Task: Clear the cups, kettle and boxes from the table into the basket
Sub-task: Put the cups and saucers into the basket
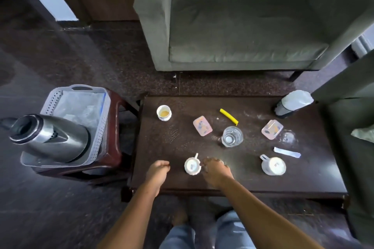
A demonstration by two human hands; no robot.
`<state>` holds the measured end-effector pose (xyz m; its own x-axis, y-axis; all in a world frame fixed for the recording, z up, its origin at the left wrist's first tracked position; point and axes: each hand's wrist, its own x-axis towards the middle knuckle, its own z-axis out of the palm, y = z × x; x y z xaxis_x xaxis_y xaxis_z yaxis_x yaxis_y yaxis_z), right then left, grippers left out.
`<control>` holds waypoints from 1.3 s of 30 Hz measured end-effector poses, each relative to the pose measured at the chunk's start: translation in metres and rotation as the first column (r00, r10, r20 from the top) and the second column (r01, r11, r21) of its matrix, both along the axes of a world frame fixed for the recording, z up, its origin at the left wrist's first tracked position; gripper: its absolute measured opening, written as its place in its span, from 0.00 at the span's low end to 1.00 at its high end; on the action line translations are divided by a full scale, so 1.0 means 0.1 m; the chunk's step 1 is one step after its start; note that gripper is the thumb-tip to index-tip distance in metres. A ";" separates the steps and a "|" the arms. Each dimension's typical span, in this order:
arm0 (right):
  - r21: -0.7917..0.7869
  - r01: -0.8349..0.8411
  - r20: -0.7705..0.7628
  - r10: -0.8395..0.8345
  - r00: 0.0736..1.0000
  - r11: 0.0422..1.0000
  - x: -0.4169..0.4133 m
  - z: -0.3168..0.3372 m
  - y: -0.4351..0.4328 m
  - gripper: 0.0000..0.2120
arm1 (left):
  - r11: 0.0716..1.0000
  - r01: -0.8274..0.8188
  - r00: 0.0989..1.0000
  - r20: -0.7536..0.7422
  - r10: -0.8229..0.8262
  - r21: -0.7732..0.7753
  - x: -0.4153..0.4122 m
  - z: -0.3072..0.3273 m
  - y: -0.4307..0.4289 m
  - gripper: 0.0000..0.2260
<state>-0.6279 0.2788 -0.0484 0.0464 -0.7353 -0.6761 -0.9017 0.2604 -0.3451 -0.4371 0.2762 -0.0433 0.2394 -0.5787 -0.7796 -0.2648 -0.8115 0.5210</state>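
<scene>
Both hands are low over the near edge of the table (303, 184). Left hand (158, 168) hangs loosely curled, nothing in it that I can see. Right hand (215, 170) has its fingers bent down to the tabletop with something pale at the tips; whether it grips anything, I cannot tell.

Starting at the left: the basket (101, 125) sits on a dark red stool (115, 147) beside the table, and the kettle (50, 137) already lies tipped inside it, spout end towards us. One job done, then.

On the table, a small cup (164, 113) with tea in it stands far left. Nearer, an upturned cup (192, 166) sits right between the two hands, handle pointing away from the person. Right fingers are just beside its rim, perhaps touching; the left hand is a little further off but on the basket's side. That cup looks like the next pick, and the right hand is closer.

Moving on: a pink box (202, 128), a yellow stick (228, 116), a clear glass (232, 136), a second pink box (272, 129), another upturned cup (273, 166), a white sachet (286, 152), and a bottle (291, 103) at the far right corner.
</scene>
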 end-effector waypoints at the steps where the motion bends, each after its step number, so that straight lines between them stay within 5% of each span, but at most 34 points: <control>1: 0.006 -0.002 0.003 0.002 1.000 1.000 0.07 -0.01 0.03 0.19 | 1.000 0.018 0.999 0.026 -0.019 0.005 0.08 -0.02 0.01 0.11; 8: 0.020 0.048 -0.032 -0.047 0.998 0.999 0.18 -0.17 0.05 0.21 | 0.953 0.304 0.951 0.056 -0.303 -0.002 -0.01 -0.26 -0.03 0.15; 15: 0.096 0.156 -0.045 -0.152 0.987 0.983 0.01 -0.68 0.09 0.22 | 0.756 0.654 0.734 0.255 -0.629 -0.017 -0.54 -0.73 -0.11 0.26; 23: 0.121 0.228 -0.042 -0.225 0.973 0.966 -0.29 -0.93 0.04 0.20 | 0.637 0.761 0.539 0.427 -0.726 0.123 -0.83 -1.16 -0.12 0.35; 32: 0.056 0.398 -0.085 -0.393 0.916 0.916 -0.93 -0.94 -0.06 0.19 | 0.605 0.768 0.469 0.458 -0.756 0.212 -0.97 -1.34 -0.28 0.28; 36: -0.076 0.483 -0.272 -0.484 0.832 0.873 -1.34 -0.93 -0.06 0.17 | 0.727 0.655 0.609 0.426 -0.669 0.205 -1.12 -1.28 -0.38 0.26; 39: -0.162 0.576 -0.375 -0.590 0.715 0.801 -1.64 -0.94 -0.07 0.21 | 0.885 0.414 0.896 0.077 -0.438 0.213 -1.31 -1.19 -0.47 0.15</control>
